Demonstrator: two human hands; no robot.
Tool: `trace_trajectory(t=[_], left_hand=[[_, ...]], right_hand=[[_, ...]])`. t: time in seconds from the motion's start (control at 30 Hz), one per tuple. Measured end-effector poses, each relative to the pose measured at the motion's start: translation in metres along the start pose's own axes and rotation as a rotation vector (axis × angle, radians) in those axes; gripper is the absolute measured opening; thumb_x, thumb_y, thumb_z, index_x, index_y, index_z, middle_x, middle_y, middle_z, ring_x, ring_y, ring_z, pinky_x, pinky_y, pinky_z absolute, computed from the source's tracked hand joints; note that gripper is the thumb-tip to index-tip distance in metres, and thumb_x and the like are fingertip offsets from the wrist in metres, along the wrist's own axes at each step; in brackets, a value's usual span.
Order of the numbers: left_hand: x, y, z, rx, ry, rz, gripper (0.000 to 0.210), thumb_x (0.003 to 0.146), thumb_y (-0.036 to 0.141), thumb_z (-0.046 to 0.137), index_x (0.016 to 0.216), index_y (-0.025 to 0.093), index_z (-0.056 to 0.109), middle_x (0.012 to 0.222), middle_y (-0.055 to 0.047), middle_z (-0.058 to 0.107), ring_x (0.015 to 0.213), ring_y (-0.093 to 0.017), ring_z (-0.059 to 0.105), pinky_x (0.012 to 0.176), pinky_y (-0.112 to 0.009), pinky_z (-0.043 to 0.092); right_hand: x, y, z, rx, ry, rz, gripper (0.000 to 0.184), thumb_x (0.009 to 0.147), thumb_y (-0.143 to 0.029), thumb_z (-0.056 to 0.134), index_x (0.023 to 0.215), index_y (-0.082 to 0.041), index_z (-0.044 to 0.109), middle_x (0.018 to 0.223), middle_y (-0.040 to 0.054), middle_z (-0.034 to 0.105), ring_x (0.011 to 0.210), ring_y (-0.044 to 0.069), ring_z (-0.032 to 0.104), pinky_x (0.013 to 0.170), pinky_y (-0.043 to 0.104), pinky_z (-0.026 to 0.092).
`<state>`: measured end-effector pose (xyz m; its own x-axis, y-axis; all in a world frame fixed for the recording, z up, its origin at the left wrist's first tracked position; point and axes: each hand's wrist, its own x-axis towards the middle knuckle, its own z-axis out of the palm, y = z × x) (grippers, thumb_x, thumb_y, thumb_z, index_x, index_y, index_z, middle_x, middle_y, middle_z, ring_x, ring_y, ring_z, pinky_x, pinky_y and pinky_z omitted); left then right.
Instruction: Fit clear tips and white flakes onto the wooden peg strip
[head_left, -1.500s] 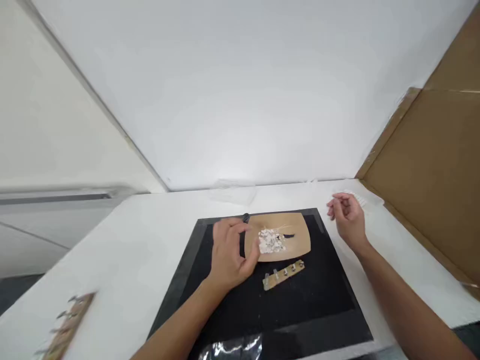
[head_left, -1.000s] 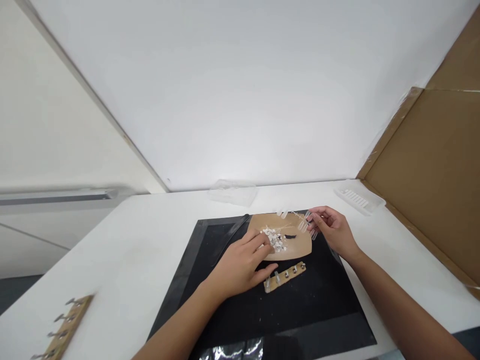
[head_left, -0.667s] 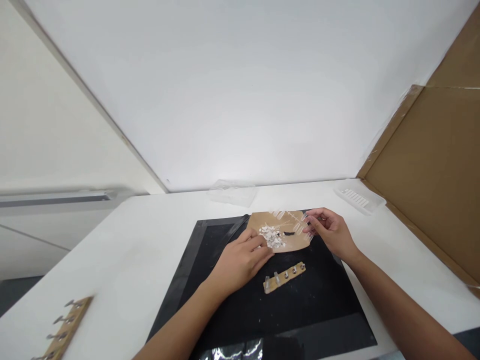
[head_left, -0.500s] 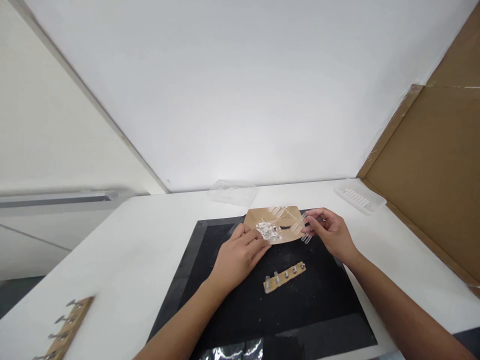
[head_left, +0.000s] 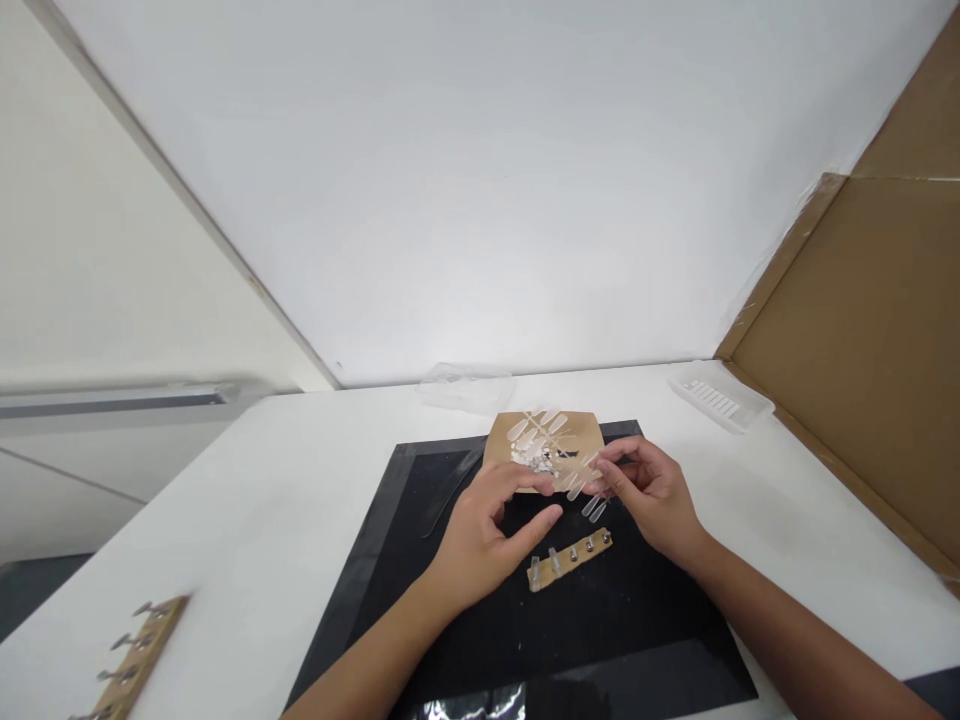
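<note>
My right hand [head_left: 651, 492] pinches one end of a clear strip of false nail tips [head_left: 557, 424]. The strip slants up and left over a piece of brown cardboard [head_left: 501, 432], with tips branching off both sides. My left hand [head_left: 480, 535] is open, thumb and fingers apart, just left of the strip's lower end. Under the strip, a pile of white scraps [head_left: 534, 458] lies on the cardboard. Closer to me rests a short wooden stand [head_left: 564, 570] with a row of metal posts; clear tips sit on the posts at its left end.
A black mat [head_left: 600, 620] lies under the work, with a dark nail file [head_left: 448, 492] left of the cardboard. Behind are a clear plastic lid [head_left: 465, 388] and, right, a clear box [head_left: 721, 396]. Another wooden stand with posts [head_left: 139, 650] is at front left. Cardboard wall [head_left: 870, 360] bounds the right.
My left hand has lifted off the cardboard's near edge and opened, uncovering the nail file. My right hand has brought the nail-tip strip left and toward me.
</note>
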<state>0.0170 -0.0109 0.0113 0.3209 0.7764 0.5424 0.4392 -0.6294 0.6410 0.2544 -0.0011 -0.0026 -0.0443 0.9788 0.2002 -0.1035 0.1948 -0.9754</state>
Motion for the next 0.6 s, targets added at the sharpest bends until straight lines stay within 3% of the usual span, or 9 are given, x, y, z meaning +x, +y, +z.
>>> trace_trajectory(t=[0.2, 0.43, 0.6], left_hand=[[-0.01, 0.002, 0.013, -0.227, -0.011, -0.2, 0.024, 0.092, 0.039, 0.078, 0.106, 0.02, 0.08, 0.087, -0.005, 0.078, 0.061, -0.012, 0.057, 0.052, -0.023, 0.041], [-0.014, 0.001, 0.019, -0.332, 0.002, -0.338, 0.019, 0.09, 0.038, 0.08, 0.094, 0.02, 0.085, 0.078, -0.004, 0.078, 0.057, -0.012, 0.06, 0.051, -0.022, 0.044], [-0.013, 0.005, 0.016, -0.414, -0.017, -0.383, 0.022, 0.089, 0.041, 0.081, 0.093, 0.02, 0.086, 0.084, -0.006, 0.081, 0.066, -0.017, 0.071, 0.055, -0.023, 0.055]], right_hand=[[-0.015, -0.001, 0.014, 0.043, -0.091, 0.024, 0.033, 0.091, -0.049, 0.081, 0.1, -0.023, 0.063, 0.093, 0.0017, 0.074, 0.076, 0.022, 0.082, 0.071, 0.031, 0.069], [-0.024, -0.001, 0.019, 0.08, -0.137, 0.1, 0.034, 0.089, -0.049, 0.084, 0.1, -0.024, 0.063, 0.096, 0.0018, 0.071, 0.073, 0.021, 0.081, 0.072, 0.033, 0.07], [-0.023, -0.005, 0.014, -0.005, -0.16, 0.025, 0.026, 0.091, -0.046, 0.083, 0.096, -0.024, 0.069, 0.089, 0.0017, 0.071, 0.079, 0.017, 0.074, 0.067, 0.027, 0.063]])
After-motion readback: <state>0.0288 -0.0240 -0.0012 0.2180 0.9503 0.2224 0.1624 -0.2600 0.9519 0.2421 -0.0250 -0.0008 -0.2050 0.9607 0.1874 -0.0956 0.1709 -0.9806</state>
